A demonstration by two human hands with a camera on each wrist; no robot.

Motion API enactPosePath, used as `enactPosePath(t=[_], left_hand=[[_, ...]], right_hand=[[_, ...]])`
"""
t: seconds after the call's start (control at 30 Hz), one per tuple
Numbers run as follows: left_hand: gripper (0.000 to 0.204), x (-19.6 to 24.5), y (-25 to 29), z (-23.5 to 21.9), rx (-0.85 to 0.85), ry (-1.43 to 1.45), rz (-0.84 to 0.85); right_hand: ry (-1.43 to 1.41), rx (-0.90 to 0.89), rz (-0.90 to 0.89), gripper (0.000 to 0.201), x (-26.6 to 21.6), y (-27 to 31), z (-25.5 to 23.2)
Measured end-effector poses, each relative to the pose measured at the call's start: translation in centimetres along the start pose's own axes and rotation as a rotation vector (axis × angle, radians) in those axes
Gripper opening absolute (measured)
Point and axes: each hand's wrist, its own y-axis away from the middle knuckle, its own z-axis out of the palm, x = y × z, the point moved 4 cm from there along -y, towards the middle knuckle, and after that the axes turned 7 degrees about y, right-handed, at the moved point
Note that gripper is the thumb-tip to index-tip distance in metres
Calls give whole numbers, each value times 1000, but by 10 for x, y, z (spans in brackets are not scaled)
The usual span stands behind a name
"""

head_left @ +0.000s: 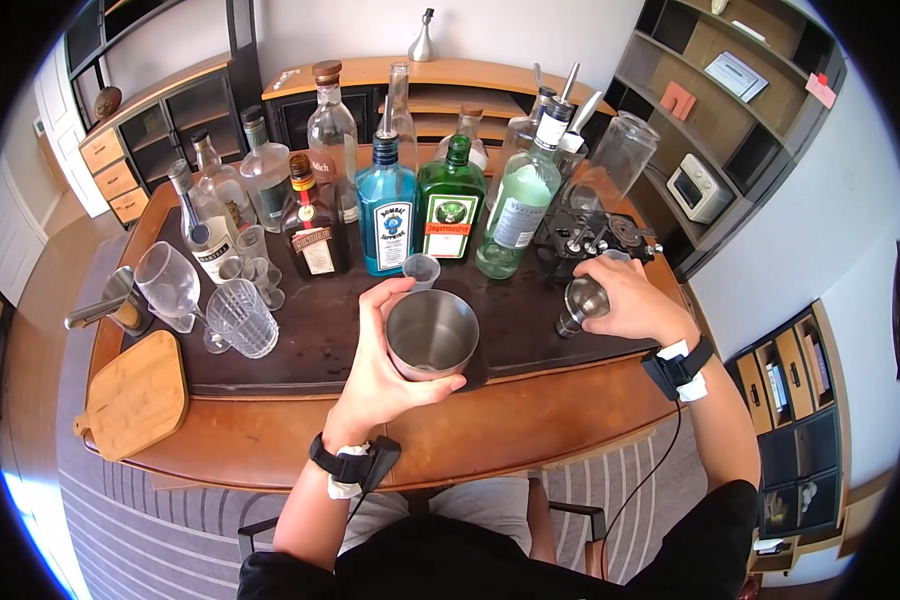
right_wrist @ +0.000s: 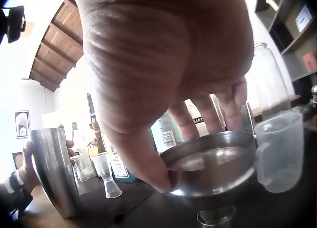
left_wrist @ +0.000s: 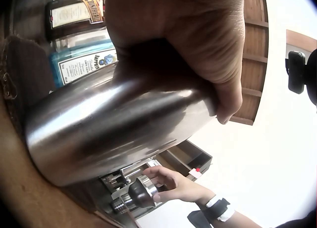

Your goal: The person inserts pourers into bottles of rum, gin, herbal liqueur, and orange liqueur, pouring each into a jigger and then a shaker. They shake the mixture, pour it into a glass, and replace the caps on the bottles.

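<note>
The left hand (head_left: 375,375) grips a steel tin (head_left: 432,345), fingers curled round one side and thumb round the other. The tin is above the front part of the desk (head_left: 530,430), its open mouth showing in the head view.

The right hand (head_left: 645,305) holds a steel top (head_left: 586,298) by its wide part, thumb on one side and fingers on the other. The narrow end points down toward the dark mat (head_left: 325,335); whether it touches the mat I cannot tell. The top is well apart from the tin, and a clear jug (right_wrist: 280,154) is just beside it.

A small clear cup (head_left: 421,270) is near the far side of the tin. Behind it, a brown bottle (head_left: 313,225), a blue bottle (head_left: 386,215), a green bottle (head_left: 451,205) and a pale green bottle (head_left: 518,215) are upright in a row, with more bottles behind. A clear jar (head_left: 622,155) is beyond the right hand. At the left of the desk are a wine glass (head_left: 168,280), a ridged glass (head_left: 242,318) and a wooden board (head_left: 135,395).
</note>
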Motion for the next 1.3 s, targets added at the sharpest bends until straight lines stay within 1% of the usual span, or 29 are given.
enactPosePath(t=[0.13,0.37,0.43,0.5,0.6,0.63,0.67,0.7,0.77,0.87,0.9,0.97,1.07,1.1,1.17,1.27,1.3], left_hand=[[113,-1,0,0,5,0,2],[114,-1,1,-1,17,-9,-10],[114,-1,2,0,18,26,-6],[114,-1,1,2,15,27,5],[113,-1,1,-1,21,-52,24],[113,-1,1,0,3,-14,39],[113,0,1,0,-5,-51,58],[113,1,0,0,-17,-81,77],[113,1,1,-1,-19,-119,102],[112,-1,2,0,-14,-89,94],[112,-1,2,1,-11,-81,85],[113,-3,3,3,0,-80,90],[113,-2,6,5,11,-102,73],[113,0,7,5,14,-112,62],[110,5,11,6,16,-92,36],[111,9,15,8,6,-83,-10],[111,12,16,10,-8,-102,-14]], right_hand=[[-27,-65,7,64,1,-3,12],[-16,-73,8,64,0,-4,16],[-4,-86,13,64,0,-5,14],[20,-45,-17,63,3,-3,13],[46,14,-54,65,2,-5,16],[52,-16,-40,67,1,-6,15],[48,-20,-38,74,0,-6,14],[59,-8,-27,77,-5,-3,7],[29,83,-25,78,-25,1,-11],[-204,247,-23,76,-55,4,-21],[-370,230,-39,78,-68,5,-19],[-693,188,-149,83,-100,6,-10],[-822,170,-223,94,-144,8,13],[-887,210,-243,99,-154,7,29],[-1017,313,-236,106,-172,3,45],[-1280,395,-162,109,-189,-8,62],[-1285,399,-158,107,-190,-13,69]])
